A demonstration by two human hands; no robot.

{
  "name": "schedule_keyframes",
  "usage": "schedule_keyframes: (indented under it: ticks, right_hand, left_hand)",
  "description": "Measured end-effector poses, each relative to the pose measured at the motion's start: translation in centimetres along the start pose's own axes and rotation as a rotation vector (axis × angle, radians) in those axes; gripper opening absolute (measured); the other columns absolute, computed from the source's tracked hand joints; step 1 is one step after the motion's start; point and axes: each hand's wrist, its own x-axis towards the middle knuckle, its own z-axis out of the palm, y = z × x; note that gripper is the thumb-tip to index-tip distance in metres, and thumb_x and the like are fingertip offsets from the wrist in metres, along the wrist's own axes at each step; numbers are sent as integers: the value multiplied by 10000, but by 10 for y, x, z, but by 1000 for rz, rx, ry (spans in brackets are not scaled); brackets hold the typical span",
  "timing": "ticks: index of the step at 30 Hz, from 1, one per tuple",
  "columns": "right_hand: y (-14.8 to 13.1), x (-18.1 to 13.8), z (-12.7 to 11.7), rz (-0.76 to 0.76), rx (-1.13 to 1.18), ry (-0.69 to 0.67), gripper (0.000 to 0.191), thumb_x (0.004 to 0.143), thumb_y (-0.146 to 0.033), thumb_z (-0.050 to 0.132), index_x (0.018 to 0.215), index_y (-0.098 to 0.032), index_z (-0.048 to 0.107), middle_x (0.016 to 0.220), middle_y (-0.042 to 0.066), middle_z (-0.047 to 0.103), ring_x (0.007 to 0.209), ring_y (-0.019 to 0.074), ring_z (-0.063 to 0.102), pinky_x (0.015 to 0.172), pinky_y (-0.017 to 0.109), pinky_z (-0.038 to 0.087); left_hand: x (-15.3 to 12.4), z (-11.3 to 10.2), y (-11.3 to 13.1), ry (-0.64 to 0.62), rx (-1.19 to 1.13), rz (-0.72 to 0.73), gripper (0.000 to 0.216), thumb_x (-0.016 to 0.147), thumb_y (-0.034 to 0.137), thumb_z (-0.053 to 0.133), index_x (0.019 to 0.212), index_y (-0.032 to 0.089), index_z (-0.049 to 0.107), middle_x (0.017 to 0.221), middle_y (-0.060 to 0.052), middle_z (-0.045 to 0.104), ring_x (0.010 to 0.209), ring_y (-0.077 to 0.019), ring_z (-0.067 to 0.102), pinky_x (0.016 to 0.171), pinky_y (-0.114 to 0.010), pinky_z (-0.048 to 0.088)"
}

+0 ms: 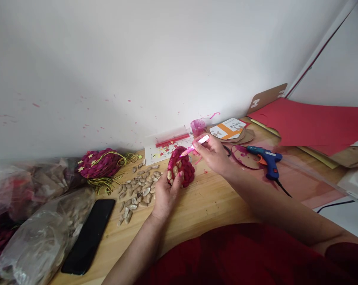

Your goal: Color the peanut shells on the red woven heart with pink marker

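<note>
My left hand (167, 193) grips a dark red craft piece (188, 168) covered with peanut shells, some of them bare tan and others painted. In my right hand (212, 153) is a paintbrush (200, 143) with a white handle and a pink tip, pinched between thumb and fingers. The pink tip meets or nearly meets the upper face of the craft piece. Loose peanut shells (141, 186) lie on the wooden table left of my left hand. Behind the hands stands a small cup (197, 126) stained with pink paint.
A blue glue gun (269, 160) with a cord lies at right, near red paper sheets (315, 122). At left are a black phone (89, 237), a clear plastic bag (45, 233) and a finished-looking red shell ornament (100, 164). A sheet with star stickers (163, 152) lies by the paint-spotted wall.
</note>
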Motion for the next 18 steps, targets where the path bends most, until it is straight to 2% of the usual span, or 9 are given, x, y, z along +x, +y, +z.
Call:
schedule_keyframes:
  ticks: [7,12,18]
  right_hand:
    - [0,0,0,3,22,-16,512,787,-678,794,856,-215,586,704,-38,610,610,109,579,595,273,500]
    - [6,1,0,21,21,-17,530,797,-697,774,820,-213,559,644,-47,592,578,107,557,538,252,443]
    - [3,-4,0,-12,-26,-13,478,813,-642,794,864,-214,588,758,-14,653,653,125,622,627,276,532]
  left_hand:
    - [1,0,-1,0,19,-2,290,929,456,667,875,172,688,741,-14,688,683,-151,581,707,-257,493]
    - [2,0,5,-5,-17,-1,283,934,441,667,959,165,724,816,-37,747,725,-160,623,716,-253,517]
    - [3,-1,10,9,-115,-33,317,907,457,696,1008,157,716,887,-58,775,761,-170,659,757,-271,543]
